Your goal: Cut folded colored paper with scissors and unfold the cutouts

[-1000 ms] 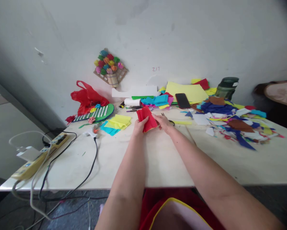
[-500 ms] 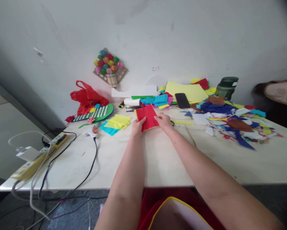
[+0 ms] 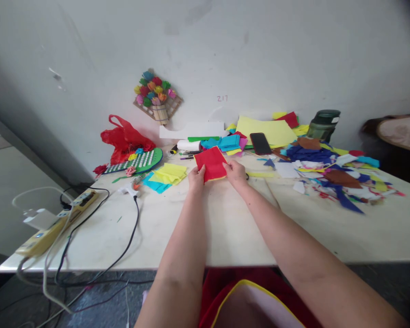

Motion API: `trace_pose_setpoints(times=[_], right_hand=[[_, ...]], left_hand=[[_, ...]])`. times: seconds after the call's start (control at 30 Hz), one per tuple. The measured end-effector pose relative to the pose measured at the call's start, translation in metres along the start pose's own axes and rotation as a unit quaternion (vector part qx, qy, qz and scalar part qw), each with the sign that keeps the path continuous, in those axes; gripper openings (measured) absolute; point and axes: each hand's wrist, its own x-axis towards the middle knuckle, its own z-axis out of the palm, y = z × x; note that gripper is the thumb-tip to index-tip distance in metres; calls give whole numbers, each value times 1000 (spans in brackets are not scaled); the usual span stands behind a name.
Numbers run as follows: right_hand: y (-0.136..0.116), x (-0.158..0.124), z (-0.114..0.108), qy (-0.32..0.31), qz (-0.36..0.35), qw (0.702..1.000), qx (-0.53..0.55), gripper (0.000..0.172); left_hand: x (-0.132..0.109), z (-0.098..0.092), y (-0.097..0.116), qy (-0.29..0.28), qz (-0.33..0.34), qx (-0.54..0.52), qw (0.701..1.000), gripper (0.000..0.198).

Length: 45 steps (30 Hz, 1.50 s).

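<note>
A stack of red paper squares [image 3: 210,163] with a yellow edge showing underneath is held flat just above the white table [image 3: 225,223]. My left hand [image 3: 196,178] pinches its near left corner, thumb on top. My right hand [image 3: 236,173] grips its near right edge, fingers closed on the paper. Scissors [image 3: 246,175] lie partly hidden behind my right hand.
Yellow and cyan squares [image 3: 168,174] lie left of the stack, cyan squares [image 3: 225,142] and a phone [image 3: 261,143] behind it. Paper scraps [image 3: 331,175] cover the right side. A green bottle [image 3: 324,125], a red bag [image 3: 125,139], a power strip [image 3: 54,221] and cables [image 3: 129,237] are around.
The red stack was bent and tilted in my hands; now it is squared and flattened, and both hands have shifted slightly away from me with it.
</note>
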Motion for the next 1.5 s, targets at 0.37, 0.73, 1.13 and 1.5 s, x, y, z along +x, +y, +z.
trace_pose_setpoints(times=[0.37, 0.73, 1.13, 1.5], right_hand=[[2, 1, -6, 22, -4, 1000, 1, 25], [6, 3, -3, 28, -21, 999, 27, 25], [13, 6, 6, 62, -64, 992, 93, 30], [10, 7, 3, 28, -45, 992, 118, 28]], left_hand=[[-12, -2, 6, -90, 22, 40, 995, 48], [-9, -7, 6, -118, 7, 72, 990, 35], [-12, -4, 6, -167, -22, 34, 985, 39], [-16, 0, 9, -144, -28, -70, 987, 44]])
